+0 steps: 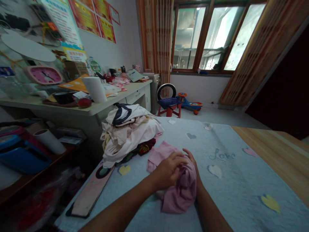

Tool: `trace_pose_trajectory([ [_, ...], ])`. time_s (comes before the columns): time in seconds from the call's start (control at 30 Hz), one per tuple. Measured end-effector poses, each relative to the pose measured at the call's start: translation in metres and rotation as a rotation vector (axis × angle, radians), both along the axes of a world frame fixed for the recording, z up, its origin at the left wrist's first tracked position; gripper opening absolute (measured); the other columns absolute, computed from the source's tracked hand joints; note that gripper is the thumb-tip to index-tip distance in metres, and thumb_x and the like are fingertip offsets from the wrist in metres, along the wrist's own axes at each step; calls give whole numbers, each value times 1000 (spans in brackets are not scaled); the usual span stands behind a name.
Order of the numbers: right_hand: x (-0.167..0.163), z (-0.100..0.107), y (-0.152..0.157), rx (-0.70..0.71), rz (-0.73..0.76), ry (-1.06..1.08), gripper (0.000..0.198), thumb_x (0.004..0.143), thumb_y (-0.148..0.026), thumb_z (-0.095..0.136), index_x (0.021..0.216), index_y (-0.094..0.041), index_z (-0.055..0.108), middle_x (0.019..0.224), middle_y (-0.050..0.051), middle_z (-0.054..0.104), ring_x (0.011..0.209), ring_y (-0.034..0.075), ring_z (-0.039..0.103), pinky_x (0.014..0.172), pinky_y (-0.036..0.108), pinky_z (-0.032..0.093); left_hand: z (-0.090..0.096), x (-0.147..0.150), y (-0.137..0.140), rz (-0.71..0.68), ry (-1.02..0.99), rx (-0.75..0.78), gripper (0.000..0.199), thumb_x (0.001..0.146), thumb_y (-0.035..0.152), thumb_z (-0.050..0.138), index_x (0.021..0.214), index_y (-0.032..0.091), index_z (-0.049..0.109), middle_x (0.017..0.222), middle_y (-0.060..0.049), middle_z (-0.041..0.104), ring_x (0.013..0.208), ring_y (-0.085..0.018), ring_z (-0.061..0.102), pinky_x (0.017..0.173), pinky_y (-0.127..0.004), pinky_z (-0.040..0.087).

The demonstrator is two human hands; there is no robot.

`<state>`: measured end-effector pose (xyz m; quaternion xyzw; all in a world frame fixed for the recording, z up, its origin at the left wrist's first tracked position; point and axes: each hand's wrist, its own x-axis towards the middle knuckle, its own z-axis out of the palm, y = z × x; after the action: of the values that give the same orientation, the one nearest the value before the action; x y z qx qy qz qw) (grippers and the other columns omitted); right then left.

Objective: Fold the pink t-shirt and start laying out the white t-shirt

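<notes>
A crumpled pink cloth (180, 196), perhaps a garment, lies bunched on the light blue bed cover (231, 187). On its upper left side, my left hand (170, 170) has its fingers curled over a gathered part of the fabric. My right hand (195, 166) wraps the bunch from the right, and some of its fingers are hidden by the cloth. A flat corner of the pink fabric spreads out beyond my left hand. Close by on the left rises a heap of white and cream clothes (130, 135), with a dark patterned piece (145, 147) under it.
A long pinkish board-like object (93, 190) lies along the bed's left edge. Beyond it stands a cluttered desk (96, 109) with a paper roll (94, 89) and a pink clock (44, 75). A red stool (169, 111) and a ride-on toy (191, 105) are near the window.
</notes>
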<state>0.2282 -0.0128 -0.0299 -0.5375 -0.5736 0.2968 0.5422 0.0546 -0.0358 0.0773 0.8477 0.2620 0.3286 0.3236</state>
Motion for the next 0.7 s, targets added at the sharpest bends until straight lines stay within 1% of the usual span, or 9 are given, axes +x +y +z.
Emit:
trace_pose_trajectory([
  [0.07, 2, -1, 2, -26, 30, 79, 37, 73, -37, 59, 103, -18, 69, 91, 7, 73, 82, 24, 67, 75, 34, 54, -23, -7, 7, 215, 48, -50, 42, 75, 1, 44, 107, 20, 63, 119, -8, 60, 106, -19, 59, 94, -32, 48],
  [0.13, 4, 1, 3, -43, -3, 115, 32, 74, -37, 56, 97, -18, 70, 93, 7, 73, 85, 24, 67, 79, 35, 53, -40, -15, 14, 391, 125, -49, 34, 77, 3, 43, 99, 20, 64, 106, -6, 63, 103, -20, 60, 95, -34, 46],
  [0.2, 6, 4, 2, -65, -63, 114, 32, 78, -38, 52, 96, -18, 70, 93, 7, 73, 87, 24, 66, 79, 35, 52, -55, -21, 19, 459, 217, -59, 27, 79, 5, 46, 94, 20, 63, 101, -6, 63, 100, -21, 60, 92, -34, 47],
  [0.3, 10, 8, 1, -77, -162, 72, 33, 81, -38, 50, 96, -17, 71, 96, 8, 71, 91, 24, 64, 83, 35, 50, -74, -27, 24, 441, 318, -47, 23, 80, 7, 49, 94, 19, 63, 101, -6, 62, 101, -21, 59, 92, -35, 46],
  [0.37, 13, 10, 1, -48, -230, 24, 33, 81, -37, 51, 98, -17, 70, 101, 10, 68, 93, 24, 62, 83, 35, 49, -84, -28, 24, 423, 334, -33, 24, 81, 8, 51, 97, 19, 64, 105, -7, 61, 104, -22, 57, 95, -36, 45],
  [0.43, 15, 12, 0, 8, -242, -39, 34, 80, -37, 53, 102, -18, 69, 107, 11, 65, 98, 24, 60, 81, 35, 49, -90, -30, 24, 415, 322, -22, 24, 82, 9, 53, 100, 20, 64, 107, -7, 61, 107, -23, 56, 98, -37, 44],
  [0.57, 11, 14, -4, 78, -31, -241, 32, 78, -36, 58, 103, -22, 72, 116, 9, 64, 112, 26, 54, 97, 40, 42, -88, -34, 20, 362, 285, -9, 35, 78, 11, 57, 110, 21, 65, 114, -7, 60, 113, -24, 52, 101, -39, 42],
  [0.63, 7, 14, -6, 46, 61, -349, 27, 76, -33, 59, 97, -24, 73, 116, 8, 65, 114, 26, 53, 102, 42, 37, -84, -36, 17, 294, 286, -9, 50, 72, 11, 61, 120, 23, 62, 121, -7, 58, 117, -25, 50, 105, -40, 40],
  [0.7, 3, 13, -6, 4, 86, -416, 19, 75, -28, 57, 85, -23, 72, 110, 7, 68, 110, 25, 54, 101, 42, 37, -82, -38, 16, 243, 295, -22, 61, 66, 10, 62, 126, 25, 61, 126, -6, 56, 119, -26, 48, 106, -41, 39],
])
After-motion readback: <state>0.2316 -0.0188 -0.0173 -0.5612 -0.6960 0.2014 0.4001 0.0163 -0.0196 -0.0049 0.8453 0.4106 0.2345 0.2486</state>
